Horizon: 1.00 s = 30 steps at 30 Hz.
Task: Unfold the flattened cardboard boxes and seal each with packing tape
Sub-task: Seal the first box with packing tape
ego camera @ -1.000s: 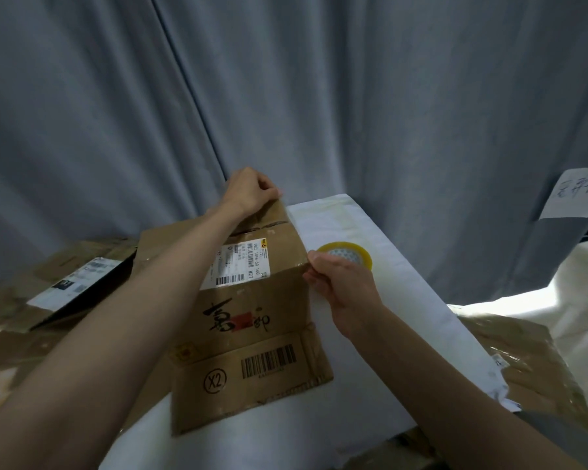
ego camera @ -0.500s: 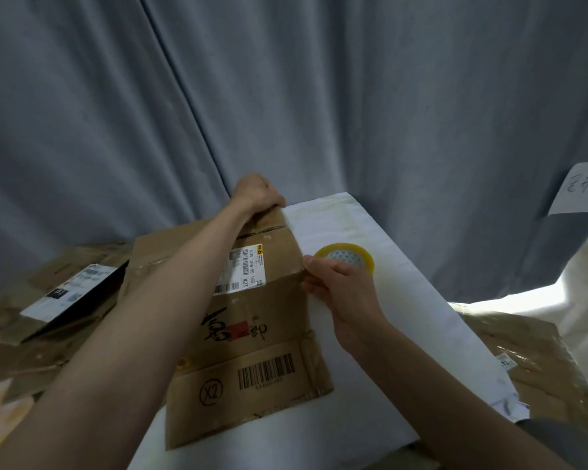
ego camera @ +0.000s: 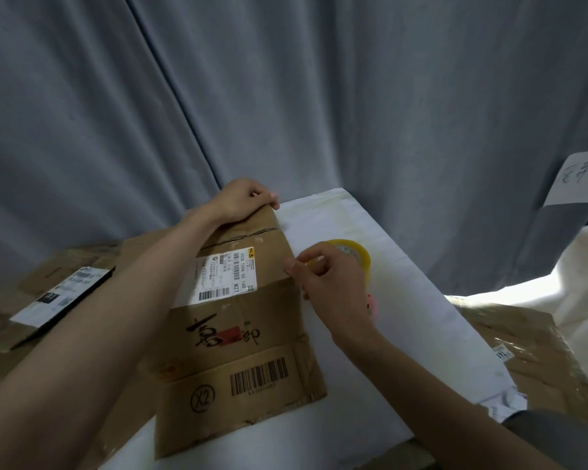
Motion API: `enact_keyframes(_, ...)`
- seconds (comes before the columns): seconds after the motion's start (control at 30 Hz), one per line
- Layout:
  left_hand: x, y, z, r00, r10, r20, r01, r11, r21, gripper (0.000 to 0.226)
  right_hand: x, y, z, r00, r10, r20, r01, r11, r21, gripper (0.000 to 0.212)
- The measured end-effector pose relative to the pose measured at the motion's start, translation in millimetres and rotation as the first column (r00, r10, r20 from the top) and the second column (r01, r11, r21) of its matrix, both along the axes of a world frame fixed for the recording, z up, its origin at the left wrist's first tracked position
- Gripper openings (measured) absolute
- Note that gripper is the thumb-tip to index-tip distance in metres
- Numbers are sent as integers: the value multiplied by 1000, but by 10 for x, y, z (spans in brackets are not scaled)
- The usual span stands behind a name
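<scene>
Your left hand (ego camera: 243, 198) is curled shut over the far top edge of the flat brown cardboard box with the white shipping label (ego camera: 238, 320), pinching that edge tight. Your right hand (ego camera: 333, 283) is partly closed, with its fingertips (ego camera: 291, 266) touching the box's right edge, just below the other grip. I cannot tell if those fingers are really holding the edge or only pressing on it.

The box is lying flat on the white table top (ego camera: 370, 334), between your two arms. The yellow roll of clear packing tape (ego camera: 357, 254) is sitting just behind your right hand, partly hidden by it. More flat brown boxes (ego camera: 48, 293) are lying off past your left arm.

You are starting the opening step, I think. Next, you need to pull the two layers apart so the box pops into shape. The tape is close by for later.
</scene>
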<state>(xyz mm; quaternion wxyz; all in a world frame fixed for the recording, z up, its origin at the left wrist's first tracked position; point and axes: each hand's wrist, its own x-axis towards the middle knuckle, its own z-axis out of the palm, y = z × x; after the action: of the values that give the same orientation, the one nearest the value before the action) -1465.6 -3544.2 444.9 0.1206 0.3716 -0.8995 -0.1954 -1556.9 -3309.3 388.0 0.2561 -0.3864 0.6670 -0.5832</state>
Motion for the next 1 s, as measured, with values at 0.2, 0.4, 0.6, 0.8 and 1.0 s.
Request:
enact_keyframes(0.2,193,243,63,951,-297,83,308,924,-227,30,-11,-46,27,999,19,-28,-20,999,-33,16)
enact_keyframes(0.4,270,539,-5,912,-409,-23,410,912,7,22,-31,-71,4,999,25,45,-24,999,-24,13)
enact_keyframes(0.6,210,450,27,932,-359,42,357,933,55,20,-19,-104,-2,994,3,109,0,1000,-26,8)
enact_keyframes(0.8,313,191,233,955,-213,206,241,963,-121,64,-110,-141,222,986,34,164,-17,995,-102,8)
enact_keyframes(1.0,477,102,311,974,-93,206,134,971,-199,68,-112,-391,380,960,75,268,-51,994,-96,15)
